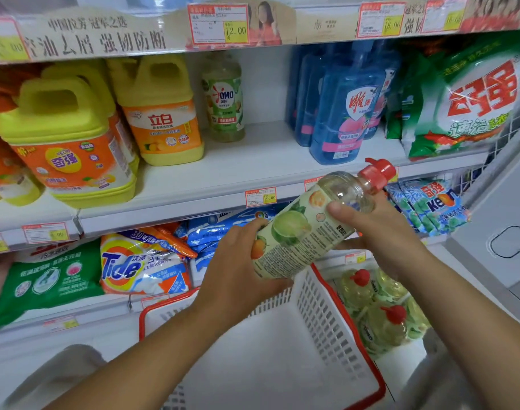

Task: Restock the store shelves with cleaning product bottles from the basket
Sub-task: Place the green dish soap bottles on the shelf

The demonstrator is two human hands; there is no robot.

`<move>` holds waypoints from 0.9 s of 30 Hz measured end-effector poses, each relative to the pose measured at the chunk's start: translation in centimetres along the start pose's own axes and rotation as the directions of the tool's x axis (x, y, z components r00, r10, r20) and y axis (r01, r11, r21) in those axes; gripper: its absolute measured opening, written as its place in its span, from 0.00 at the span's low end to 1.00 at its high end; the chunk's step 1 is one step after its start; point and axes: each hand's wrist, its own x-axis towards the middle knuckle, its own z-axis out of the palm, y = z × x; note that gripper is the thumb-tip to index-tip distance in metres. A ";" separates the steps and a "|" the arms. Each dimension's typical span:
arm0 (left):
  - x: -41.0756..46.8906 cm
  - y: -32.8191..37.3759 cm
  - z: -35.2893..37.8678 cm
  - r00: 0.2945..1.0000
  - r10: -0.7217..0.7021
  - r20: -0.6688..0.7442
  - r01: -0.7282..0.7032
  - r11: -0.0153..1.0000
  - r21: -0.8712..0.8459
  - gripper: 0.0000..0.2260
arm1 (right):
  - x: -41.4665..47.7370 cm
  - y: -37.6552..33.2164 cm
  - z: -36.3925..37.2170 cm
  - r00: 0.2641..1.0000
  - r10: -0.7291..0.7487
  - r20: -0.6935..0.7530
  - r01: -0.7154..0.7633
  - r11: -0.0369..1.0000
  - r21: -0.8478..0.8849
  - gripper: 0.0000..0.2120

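Both hands hold one clear bottle (297, 232) slanted over the white basket (320, 315), with its red cap up and to the right. The left hand (241, 261) wraps the bottom end and seems to take the weight. The right hand (377, 229) grips the shoulder below the cap, probably to steer it or turn the label forward. On the far shelf (223, 173) a bare gap lies between a lone green bottle (224, 96) and the blue bottles (341, 108), a likely slot. Similar red-capped bottles (380, 315) sit just right of the basket.
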 end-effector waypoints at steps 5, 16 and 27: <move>0.7 0.0 -0.7 0.980 -0.037 0.194 0.032 0.999 0.028 0.45 | -0.1 -0.2 -0.2 0.998 -0.041 -0.047 0.042 0.999 0.029 0.32; 0.3 -0.4 -0.7 0.982 -0.070 0.177 0.094 0.987 -0.129 0.33 | 0.0 -0.4 -0.4 0.989 0.035 0.142 -0.054 0.990 0.133 0.47; 1.6 -0.9 0.2 0.943 -0.053 0.329 0.085 0.993 -0.084 0.56 | -1.4 0.0 -2.4 0.996 0.079 0.045 -0.088 0.958 0.272 0.22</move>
